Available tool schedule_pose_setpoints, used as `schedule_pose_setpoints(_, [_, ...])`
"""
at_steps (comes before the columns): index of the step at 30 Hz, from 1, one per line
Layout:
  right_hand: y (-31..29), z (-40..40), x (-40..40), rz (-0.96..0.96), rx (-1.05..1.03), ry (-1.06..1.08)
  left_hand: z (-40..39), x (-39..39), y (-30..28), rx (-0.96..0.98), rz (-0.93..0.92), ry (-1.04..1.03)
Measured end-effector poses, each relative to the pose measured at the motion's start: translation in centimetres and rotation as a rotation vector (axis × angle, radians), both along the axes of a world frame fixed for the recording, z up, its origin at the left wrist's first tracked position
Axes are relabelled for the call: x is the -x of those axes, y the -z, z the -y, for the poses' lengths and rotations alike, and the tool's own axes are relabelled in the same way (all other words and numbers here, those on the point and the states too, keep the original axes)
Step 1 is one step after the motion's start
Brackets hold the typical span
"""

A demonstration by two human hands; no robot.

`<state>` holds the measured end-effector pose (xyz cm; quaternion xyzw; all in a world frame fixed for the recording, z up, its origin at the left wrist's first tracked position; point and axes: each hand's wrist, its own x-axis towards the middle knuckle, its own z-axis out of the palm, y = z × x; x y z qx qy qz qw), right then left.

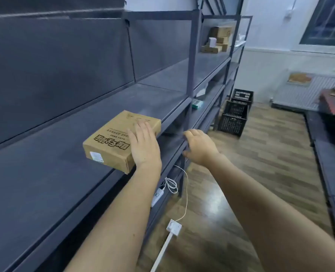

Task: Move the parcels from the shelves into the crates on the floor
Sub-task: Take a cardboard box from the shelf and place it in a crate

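The box (121,140) lies flat at the front edge of the grey shelf (45,173), one corner jutting past the lip. The left hand (144,146) rests on its top, fingers straight, gripping nothing. The right hand (200,147) hovers just beside the shelf edge, fingers loosely curled, holding nothing. 2 black crates (234,118) stand on the floor, well apart from the box.

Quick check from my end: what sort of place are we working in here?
Probably a small stockroom or parcel storeroom. Long dark metal shelves run along the wall, cardboard boxes sit stacked on a far shelf, and black plastic crates stand on the wood-look floor.
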<state>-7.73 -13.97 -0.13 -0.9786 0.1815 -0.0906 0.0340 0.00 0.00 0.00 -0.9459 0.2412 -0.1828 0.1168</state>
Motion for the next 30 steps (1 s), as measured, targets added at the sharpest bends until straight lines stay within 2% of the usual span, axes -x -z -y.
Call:
schedule_pose_setpoints(4, [-0.9,-0.8,-3.8,0.009,0.045,-0.168,-0.8,-1.3,-0.8,-0.018,0.013,-0.048])
schedule_pose_setpoints(10, [-0.7,-1.8,-6.9,0.029,0.098,-0.304,-2.2,-1.6,-1.0,-0.090,-0.062,-0.137])
schedule_pose_setpoints(16, [-0.3,-2.4,-8.5,-0.027,0.190,-0.394,-2.6,-1.3,-0.7,0.025,-0.201,-0.184])
schedule_pose_setpoints(26, [-0.3,-2.5,-8.2,0.113,0.237,-0.464,-3.5,-0.4,-0.7,0.036,-0.149,-0.183])
schedule_pose_setpoints(30, [-0.4,-0.8,-6.6,0.262,0.266,-0.440,-2.7,0.2,-2.1,0.018,-0.031,-0.082])
